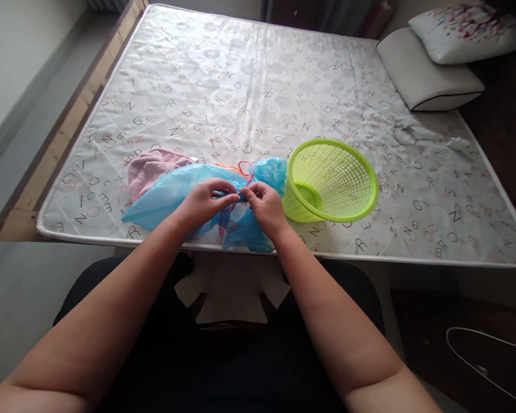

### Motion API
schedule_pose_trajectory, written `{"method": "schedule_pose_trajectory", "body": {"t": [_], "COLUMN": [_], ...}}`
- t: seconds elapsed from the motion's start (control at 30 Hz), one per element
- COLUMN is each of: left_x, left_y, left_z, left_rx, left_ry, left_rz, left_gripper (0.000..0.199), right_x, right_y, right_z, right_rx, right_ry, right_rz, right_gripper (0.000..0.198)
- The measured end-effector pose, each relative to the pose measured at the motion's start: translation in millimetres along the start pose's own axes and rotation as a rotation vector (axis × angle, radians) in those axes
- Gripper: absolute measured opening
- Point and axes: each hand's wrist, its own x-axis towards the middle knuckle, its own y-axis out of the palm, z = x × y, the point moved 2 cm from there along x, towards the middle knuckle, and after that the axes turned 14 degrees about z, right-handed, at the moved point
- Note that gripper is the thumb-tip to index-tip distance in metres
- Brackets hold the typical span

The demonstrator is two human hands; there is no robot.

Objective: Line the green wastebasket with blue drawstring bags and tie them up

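A blue plastic bag (172, 186) lies on the near edge of the mattress, gathered to a narrow neck at its middle. A thin red drawstring (246, 166) is looped around that neck, with ends hanging below. My left hand (206, 201) pinches at the neck from the left, thumb and forefinger together. From the right, my right hand (264, 206) pinches the same spot, its fingertips nearly touching the left ones. Exactly which strand each hand grips is hidden by the fingers. Behind the bag lies a pink towel (150, 169), partly covered by it.
A green mesh basket (333, 212) stands tilted just right of my right hand, its mouth facing up. The letter-printed mattress (249, 103) spans a wooden bed frame (69, 129). Pillows (430, 74) lie at the far right. A white cable (468, 330) hangs at the lower right.
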Motion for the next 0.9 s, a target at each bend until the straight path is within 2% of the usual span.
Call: {"method": "schedule_pose_trajectory", "body": {"t": [0.13, 0.33, 0.5, 0.6, 0.67, 0.8, 0.9], "left_x": [1.0, 3.2, 5.9, 5.2, 2.6, -4.4, -5.9], "left_y": [5.4, -6.5, -15.0, -13.7, -13.1, -8.5, -3.6], "left_z": [3.3, 7.6, 9.8, 10.4, 6.6, -4.0, -3.7], "left_rx": [0.035, 0.008, -0.287, -0.396, -0.297, 0.238, 0.428], "left_ry": [0.008, -0.068, -0.114, -0.173, -0.111, 0.126, 0.150], "left_rz": [0.013, -0.121, -0.250, -0.227, -0.223, -0.200, -0.155], "left_gripper": [0.042, 0.027, 0.019, 0.018, 0.018, 0.034, 0.019], "right_x": [0.9, 2.3, 1.3, 0.9, 0.6, 0.0, -0.5], "right_y": [0.5, -0.1, -2.8, -4.2, -4.7, -3.5, -1.8], "right_z": [-2.2, -2.3, -2.9, -3.1, -1.9, 1.9, 4.0], "right_rx": [-0.018, -0.112, -0.165, -0.175, -0.171, -0.140, -0.148], "right_ry": [-0.002, -0.025, -0.057, -0.052, -0.057, -0.082, -0.089], "right_rz": [0.032, 0.073, -0.049, -0.104, -0.112, -0.055, -0.023], "right_gripper": [0.035, 0.034, 0.026, 0.023, 0.022, 0.023, 0.025]}}
